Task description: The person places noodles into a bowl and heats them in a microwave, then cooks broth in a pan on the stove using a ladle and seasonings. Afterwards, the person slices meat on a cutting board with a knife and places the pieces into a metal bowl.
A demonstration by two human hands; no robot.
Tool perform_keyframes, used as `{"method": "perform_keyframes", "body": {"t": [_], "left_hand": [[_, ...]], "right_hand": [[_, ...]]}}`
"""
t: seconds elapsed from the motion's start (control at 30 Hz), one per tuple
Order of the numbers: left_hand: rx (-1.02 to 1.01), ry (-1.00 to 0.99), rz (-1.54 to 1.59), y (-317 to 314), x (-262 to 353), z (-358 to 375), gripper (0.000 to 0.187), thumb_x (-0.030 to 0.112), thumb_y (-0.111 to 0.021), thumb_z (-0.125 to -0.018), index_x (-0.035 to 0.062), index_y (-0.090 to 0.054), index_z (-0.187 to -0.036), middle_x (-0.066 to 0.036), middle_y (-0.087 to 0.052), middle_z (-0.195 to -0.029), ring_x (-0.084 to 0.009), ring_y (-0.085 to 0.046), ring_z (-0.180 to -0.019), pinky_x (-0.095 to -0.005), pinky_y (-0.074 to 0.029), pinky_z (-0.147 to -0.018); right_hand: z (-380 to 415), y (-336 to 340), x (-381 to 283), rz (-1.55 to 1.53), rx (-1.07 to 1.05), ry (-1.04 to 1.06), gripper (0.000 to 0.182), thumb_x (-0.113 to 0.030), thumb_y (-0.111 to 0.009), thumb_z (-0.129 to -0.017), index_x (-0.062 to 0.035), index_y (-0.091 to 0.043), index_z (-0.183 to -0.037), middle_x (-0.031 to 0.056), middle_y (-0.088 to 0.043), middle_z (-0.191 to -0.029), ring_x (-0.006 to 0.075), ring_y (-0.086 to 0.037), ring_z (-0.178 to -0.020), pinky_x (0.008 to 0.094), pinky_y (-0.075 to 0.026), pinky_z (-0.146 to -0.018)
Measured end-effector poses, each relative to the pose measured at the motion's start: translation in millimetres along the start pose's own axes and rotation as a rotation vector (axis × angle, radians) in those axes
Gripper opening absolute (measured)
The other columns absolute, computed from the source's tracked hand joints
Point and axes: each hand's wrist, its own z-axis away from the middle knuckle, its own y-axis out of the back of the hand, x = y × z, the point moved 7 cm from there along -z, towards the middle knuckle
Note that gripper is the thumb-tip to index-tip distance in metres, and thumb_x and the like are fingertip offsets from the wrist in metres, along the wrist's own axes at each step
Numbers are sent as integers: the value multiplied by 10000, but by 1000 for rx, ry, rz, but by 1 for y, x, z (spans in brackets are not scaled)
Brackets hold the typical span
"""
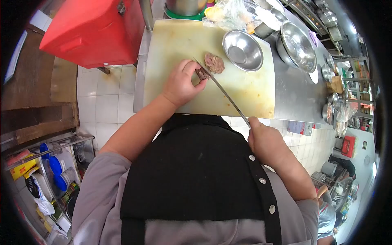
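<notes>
My left hand (182, 83) is closed on a small piece of brown meat (201, 74) on the pale cutting board (171, 45). Thumb and fingers pinch it from the left. My right hand (267, 139) grips the handle end of a long knife (228, 96) at the board's front edge. The blade slants up and left across the board, its tip end against the held piece. Just beyond the blade lies a larger brown meat portion (214, 63). To its right a steel bowl (242, 50) rests on the board.
A red cooler box (94, 34) stands at the upper left. Right of the board, the steel counter (292, 92) carries a perforated metal bowl (298, 47). Plastic bags (230, 15) and a large pot (185, 6) sit behind. Another person (326, 216) is at the lower right.
</notes>
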Motion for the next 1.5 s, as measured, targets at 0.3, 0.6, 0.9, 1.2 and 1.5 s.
{"method": "perform_keyframes", "body": {"t": [0.3, 0.6, 0.9, 1.2, 1.5], "left_hand": [[21, 8, 21, -1, -2, 1, 381, 114, -800, -719, 31, -594, -1028, -158, -616, -1037, -347, -611, -982, -397, -511, -864], [-28, 115, 169, 0, -16, -2, 486, 92, -769, -765, 71, -605, -1222, -95, -675, -1097, -212, -652, -964, -328, -505, -843], [-191, 160, 138, 3, -11, -15, 418, 114, -765, -785, 73, -625, -1177, -86, -675, -981, -205, -652, -904, -321, -523, -799], [-59, -82, -16, 5, 12, -1, 323, 102, -797, -750, 68, -635, -1027, -116, -634, -1012, -295, -638, -936, -378, -527, -819], [-62, -105, 38, 8, 16, 8, 360, 129, -799, -740, 54, -624, -1045, -166, -619, -1088, -343, -614, -1018, -404, -518, -865]], "right_hand": [[-5, 9, -8, -26, -37, -38, 247, -97, -526, -910, 5, -485, -1131, 247, -666, -853, 420, -662, -793, 523, -522, -706], [2, 17, 9, -189, 94, -25, 238, -67, -546, -906, 7, -475, -1120, 257, -653, -789, 456, -641, -746, 539, -502, -679], [-11, -12, 21, -211, 90, 36, 214, -90, -530, -918, 9, -485, -1102, 244, -661, -803, 444, -646, -771, 539, -504, -695], [-5, -14, 22, -169, 7, 46, 237, -105, -524, -922, 13, -490, -1124, 238, -668, -822, 437, -651, -777, 534, -509, -710], [-7, -18, 29, -218, 41, -4, 203, -103, -521, -925, 4, -492, -1096, 242, -667, -830, 438, -649, -789, 532, -508, -720]]}}
